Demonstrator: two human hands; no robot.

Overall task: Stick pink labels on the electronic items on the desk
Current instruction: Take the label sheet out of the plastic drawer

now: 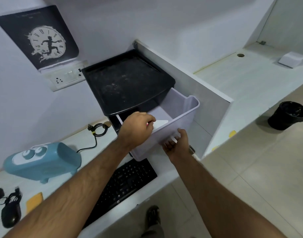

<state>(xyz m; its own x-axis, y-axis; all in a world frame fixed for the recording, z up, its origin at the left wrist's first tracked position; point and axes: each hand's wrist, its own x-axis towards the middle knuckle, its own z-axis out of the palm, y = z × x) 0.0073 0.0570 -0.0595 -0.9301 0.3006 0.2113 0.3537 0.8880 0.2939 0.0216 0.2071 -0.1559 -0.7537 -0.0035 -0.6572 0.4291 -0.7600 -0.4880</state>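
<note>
The right hand (pixel 177 146) grips the drawer (pixel 181 117) front from below. The left hand (pixel 138 129), reaching inside, pinches something pink beside a white sheet (pixel 161 123). Pulled further, the drawer could tip out onto the keyboard (pixel 125 186) below the hands.

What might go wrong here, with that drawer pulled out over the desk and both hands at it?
1. The drawer hangs far out above the keyboard; pulled further by the right hand, it might drop onto the keys.
2. The left hand is inside the drawer, pinching something pink; pushing the drawer in too soon might trap its fingers.
</note>
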